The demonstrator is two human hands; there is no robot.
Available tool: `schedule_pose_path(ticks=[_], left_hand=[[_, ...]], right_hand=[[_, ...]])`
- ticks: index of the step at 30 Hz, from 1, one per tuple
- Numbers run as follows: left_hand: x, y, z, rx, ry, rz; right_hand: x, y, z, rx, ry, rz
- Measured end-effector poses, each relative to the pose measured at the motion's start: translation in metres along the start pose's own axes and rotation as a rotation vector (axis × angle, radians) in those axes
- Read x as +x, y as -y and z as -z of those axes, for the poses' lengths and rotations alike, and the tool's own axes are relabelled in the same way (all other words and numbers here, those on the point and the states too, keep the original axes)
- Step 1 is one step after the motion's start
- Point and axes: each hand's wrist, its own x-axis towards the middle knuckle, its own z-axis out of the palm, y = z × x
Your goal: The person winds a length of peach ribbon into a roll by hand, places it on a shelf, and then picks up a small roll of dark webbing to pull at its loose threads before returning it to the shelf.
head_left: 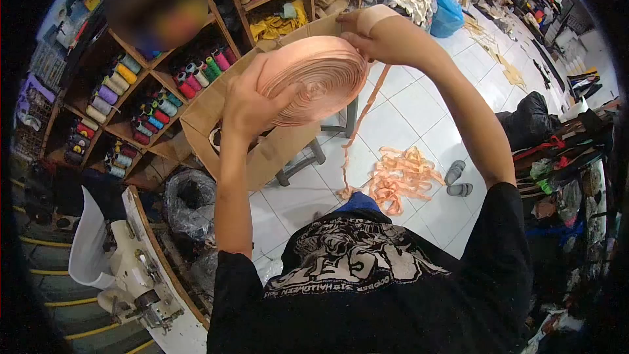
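Observation:
A large flat roll of peach fabric tape point(318, 82) is held up over an open cardboard box point(278, 154). My left hand point(247, 101) grips the roll's left side, thumb across its coiled face. At the roll's upper right edge is my right hand point(373, 34), its fingers closed on the tape; a pale patch shows on the back of this hand. From beneath it a narrow, twisted tape end point(357, 128) hangs to the floor. A loose heap of the same tape point(403, 177) lies on the white tiles.
Wooden shelves point(151, 72) of coloured thread cones stand at the left and back. A sewing machine point(134, 262) is at lower left. Grey stool legs point(304, 164) show below the box. Grey sandals point(457, 180) lie right of the heap, with a blue bag point(445, 6) farther back.

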Motion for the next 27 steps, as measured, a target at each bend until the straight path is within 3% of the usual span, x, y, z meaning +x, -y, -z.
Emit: schedule_pose_path(ticks=[2,5,8,11,12,15,19,20,24,27], left_hand=[[0.0,-0.002,0.002,0.034,0.016,-0.013],[-0.001,-0.009,0.002,0.089,0.012,0.018],[-0.001,-0.008,-0.005,0.115,-0.011,-0.127],[0.0,-0.007,-0.011,0.165,-0.018,-0.248],[-0.001,-0.005,-0.015,0.228,-0.047,-0.277],[-0.009,-0.007,-0.023,0.412,-0.051,-0.28],[-0.012,-0.006,-0.036,0.551,-0.104,-0.391],[-0.012,-0.008,-0.04,0.589,-0.131,-0.414],[-0.018,0.001,-0.066,0.726,-0.176,-0.591],[-0.033,0.003,-0.085,0.805,-0.179,-0.598]], right_hand=[[0.002,0.01,0.004,0.06,0.022,-0.019],[0.0,0.036,0.014,0.354,0.119,-0.449],[0.003,0.037,0.007,0.277,0.123,-0.364],[0.002,0.037,-0.003,0.497,0.131,-0.381],[-0.001,0.043,-0.006,0.513,0.049,-0.413],[-0.007,0.034,-0.034,0.702,0.038,-0.395],[-0.019,0.035,-0.081,0.894,-0.29,-0.498],[-0.023,0.048,-0.079,1.059,-0.407,-0.562],[-0.027,0.045,-0.088,1.417,-0.517,-0.691],[-0.037,0.041,-0.096,1.597,-0.44,-0.772]])
